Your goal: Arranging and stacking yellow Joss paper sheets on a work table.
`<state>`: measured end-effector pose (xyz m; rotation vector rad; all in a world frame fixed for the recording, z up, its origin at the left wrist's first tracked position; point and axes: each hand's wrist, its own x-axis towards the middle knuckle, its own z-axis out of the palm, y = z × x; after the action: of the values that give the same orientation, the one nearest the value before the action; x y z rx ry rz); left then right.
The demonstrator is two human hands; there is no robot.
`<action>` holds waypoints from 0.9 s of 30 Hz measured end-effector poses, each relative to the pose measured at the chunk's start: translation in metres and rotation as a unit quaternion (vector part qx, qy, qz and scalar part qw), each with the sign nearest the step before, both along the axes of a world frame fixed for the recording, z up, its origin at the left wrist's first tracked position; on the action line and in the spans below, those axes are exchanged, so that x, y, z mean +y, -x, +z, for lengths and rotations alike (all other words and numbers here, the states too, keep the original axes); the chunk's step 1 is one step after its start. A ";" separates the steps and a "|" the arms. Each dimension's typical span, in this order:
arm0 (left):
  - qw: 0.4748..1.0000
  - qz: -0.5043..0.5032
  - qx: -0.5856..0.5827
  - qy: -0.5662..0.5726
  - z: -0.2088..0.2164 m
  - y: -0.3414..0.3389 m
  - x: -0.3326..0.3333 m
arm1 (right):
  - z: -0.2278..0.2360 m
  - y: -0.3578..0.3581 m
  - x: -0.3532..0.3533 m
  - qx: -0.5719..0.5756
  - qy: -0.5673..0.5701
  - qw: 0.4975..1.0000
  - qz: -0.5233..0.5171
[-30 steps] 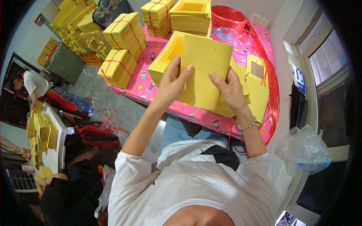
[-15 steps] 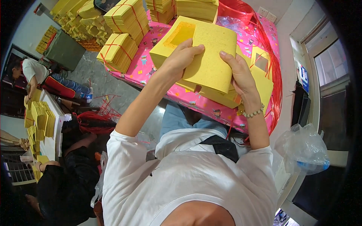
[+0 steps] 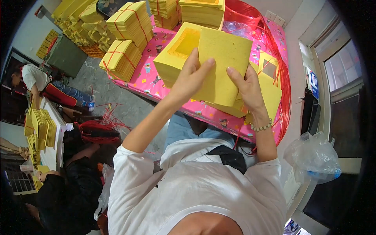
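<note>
Both my hands hold a piece of coarse yellow paper (image 3: 227, 49) over the table, one at each side of it; whether it is one sheet or several I cannot tell. My left hand (image 3: 191, 76) is closed on its left edge, thumb on top and fingers behind. Gripping the right edge is my right hand (image 3: 250, 89), its thumb lying on the face. Just beyond my left hand stands a thick yellow paper stack (image 3: 164, 62) with an orange square on its top sheet. Below and right of the held paper lie more yellow sheets (image 3: 270, 96), partly hidden.
Red-tied paper bundles (image 3: 127, 25) stand on the pink patterned table cover (image 3: 147, 78). Long red strands (image 3: 288, 94) hang from a red basin (image 3: 244, 13) along the right edge. At left, two people sit or bend by a white table (image 3: 53, 150). A plastic bag (image 3: 313, 158) hangs at right.
The held paper has moved slightly to the right and tilted, with both hands following. Its curved right side now looks flatter. More of the orange square's stack shows.
</note>
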<state>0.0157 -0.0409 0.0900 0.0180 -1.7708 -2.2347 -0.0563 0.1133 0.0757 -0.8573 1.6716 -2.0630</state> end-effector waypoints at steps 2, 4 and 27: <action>0.998 0.006 0.056 0.001 -0.009 -0.001 0.005 | 0.001 -0.005 0.002 0.011 0.002 1.000 -0.002; 0.994 0.012 0.110 0.000 -0.013 -0.004 0.008 | 0.002 -0.009 0.005 0.022 0.003 1.000 -0.005; 0.994 0.047 0.086 0.040 -0.039 -0.036 0.022 | 0.001 -0.030 0.008 -0.025 0.087 0.992 -0.088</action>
<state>0.0519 -0.0189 0.0512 -0.1035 -1.7280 -2.0340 -0.0268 0.1215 0.0772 -0.7263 1.6105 -2.3559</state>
